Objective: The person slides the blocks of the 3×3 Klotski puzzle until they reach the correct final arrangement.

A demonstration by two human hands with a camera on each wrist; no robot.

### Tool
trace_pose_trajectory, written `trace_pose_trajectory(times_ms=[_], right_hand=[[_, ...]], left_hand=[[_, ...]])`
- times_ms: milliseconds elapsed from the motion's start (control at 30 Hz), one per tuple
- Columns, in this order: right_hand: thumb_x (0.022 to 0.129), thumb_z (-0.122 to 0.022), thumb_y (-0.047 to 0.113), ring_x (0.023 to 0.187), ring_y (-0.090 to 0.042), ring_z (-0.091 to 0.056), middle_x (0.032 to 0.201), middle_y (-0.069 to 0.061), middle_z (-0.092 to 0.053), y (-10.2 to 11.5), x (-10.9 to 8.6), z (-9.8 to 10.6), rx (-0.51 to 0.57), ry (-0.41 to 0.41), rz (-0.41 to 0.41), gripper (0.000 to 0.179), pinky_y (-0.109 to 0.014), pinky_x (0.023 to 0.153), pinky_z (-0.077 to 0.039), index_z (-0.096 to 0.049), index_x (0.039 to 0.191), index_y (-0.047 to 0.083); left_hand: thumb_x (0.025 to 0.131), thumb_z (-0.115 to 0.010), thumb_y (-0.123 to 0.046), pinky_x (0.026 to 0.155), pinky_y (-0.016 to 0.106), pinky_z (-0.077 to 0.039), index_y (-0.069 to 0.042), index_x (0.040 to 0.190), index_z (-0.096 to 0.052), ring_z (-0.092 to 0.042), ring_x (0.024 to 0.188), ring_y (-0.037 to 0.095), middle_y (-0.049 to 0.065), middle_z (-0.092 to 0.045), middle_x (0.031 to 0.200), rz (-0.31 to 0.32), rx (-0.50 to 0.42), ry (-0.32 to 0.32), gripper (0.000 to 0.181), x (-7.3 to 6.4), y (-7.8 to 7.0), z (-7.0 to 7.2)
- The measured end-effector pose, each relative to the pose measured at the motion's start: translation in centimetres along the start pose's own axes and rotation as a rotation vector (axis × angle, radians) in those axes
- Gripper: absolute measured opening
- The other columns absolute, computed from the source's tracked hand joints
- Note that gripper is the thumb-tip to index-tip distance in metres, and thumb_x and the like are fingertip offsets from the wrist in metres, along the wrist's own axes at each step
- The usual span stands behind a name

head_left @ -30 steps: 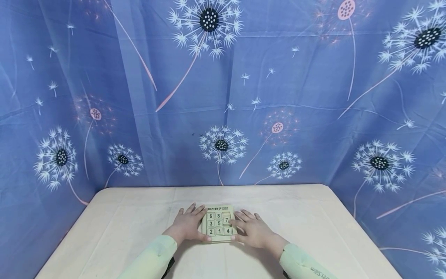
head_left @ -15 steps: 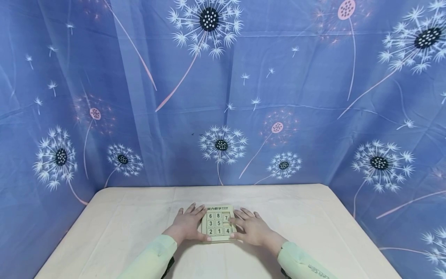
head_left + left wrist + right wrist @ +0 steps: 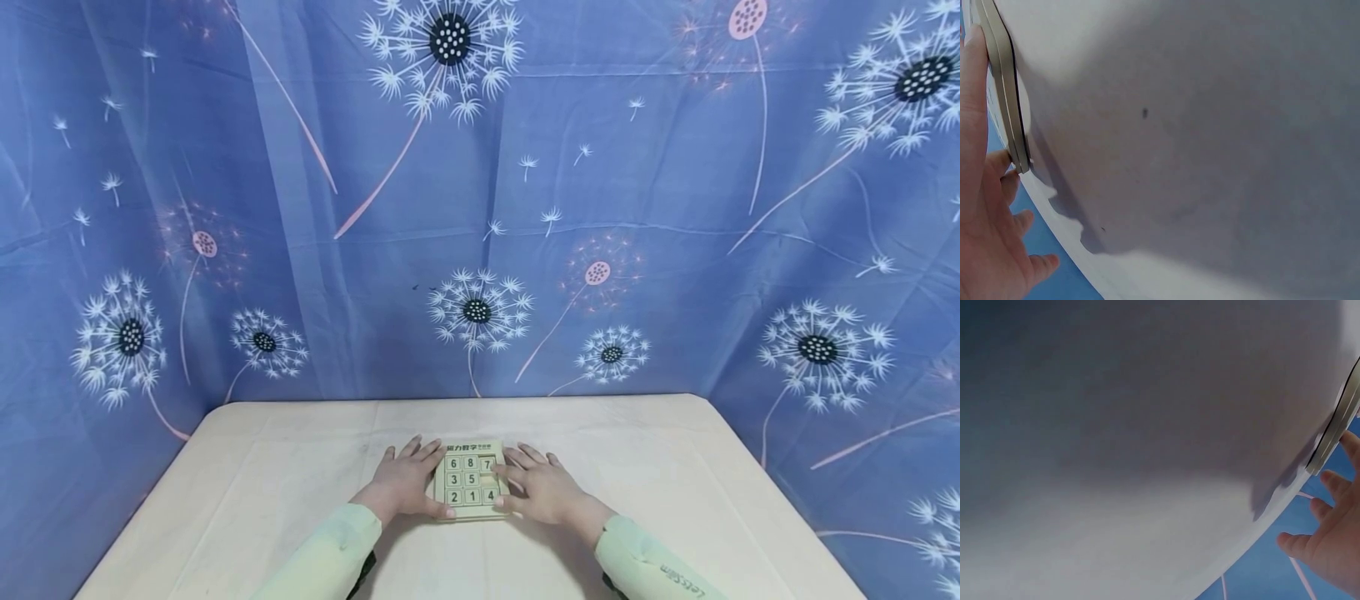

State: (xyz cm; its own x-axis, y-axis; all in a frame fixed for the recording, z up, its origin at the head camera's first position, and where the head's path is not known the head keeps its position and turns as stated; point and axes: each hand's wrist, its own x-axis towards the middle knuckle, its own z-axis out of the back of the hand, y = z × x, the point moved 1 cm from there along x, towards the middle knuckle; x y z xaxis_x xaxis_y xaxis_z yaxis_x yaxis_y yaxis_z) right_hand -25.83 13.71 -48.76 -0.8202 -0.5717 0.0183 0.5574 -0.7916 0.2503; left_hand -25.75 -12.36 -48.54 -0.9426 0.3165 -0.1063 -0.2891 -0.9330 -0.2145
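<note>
A pale number slide puzzle (image 3: 466, 513) lies flat on the table, its tiles in rows of 6 8 7, 3 5 and a gap, 2 1 4. My left hand (image 3: 402, 486) holds its left side, thumb on the near left corner, forefinger at the far left corner. On the right, my right hand (image 3: 549, 492) reaches over the edge. Its forefinger touches the tile marked 7 (image 3: 487, 465), and its thumb rests by the tile marked 4 (image 3: 491, 495). The other right fingers spread loosely past the frame. Side-on, the puzzle's edge (image 3: 1005, 75) shows in the left wrist view.
A cream cloth covers the table (image 3: 285, 467), whose far edge meets a blue curtain (image 3: 390, 333) printed with dandelions. The curtain also hangs along both sides. Pale green sleeves (image 3: 326, 550) cover both forearms.
The tile marked 7 has slid away from me, up the right column to the top row, under my right forefinger. The gap now sits below it. My left hand has stayed still.
</note>
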Motion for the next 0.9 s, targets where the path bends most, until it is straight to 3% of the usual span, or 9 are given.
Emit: trace_pose_trajectory(times_ms=[900], right_hand=[[0.098, -0.056, 0.057, 0.15, -0.046, -0.039, 0.16, -0.018, -0.045, -0.03, 0.54, 0.21, -0.013, 0.0, 0.005, 0.062, -0.078, 0.113, -0.034, -0.058, 0.145, 0.017]], left_hand=[[0.069, -0.081, -0.072, 0.125, 0.066, -0.027, -0.016, 0.156, -0.044, -0.03, 0.157, 0.033, 0.001, -0.04, 0.166, 0.007, 0.029, 0.001, 0.11, 0.17, -0.16, -0.15]])
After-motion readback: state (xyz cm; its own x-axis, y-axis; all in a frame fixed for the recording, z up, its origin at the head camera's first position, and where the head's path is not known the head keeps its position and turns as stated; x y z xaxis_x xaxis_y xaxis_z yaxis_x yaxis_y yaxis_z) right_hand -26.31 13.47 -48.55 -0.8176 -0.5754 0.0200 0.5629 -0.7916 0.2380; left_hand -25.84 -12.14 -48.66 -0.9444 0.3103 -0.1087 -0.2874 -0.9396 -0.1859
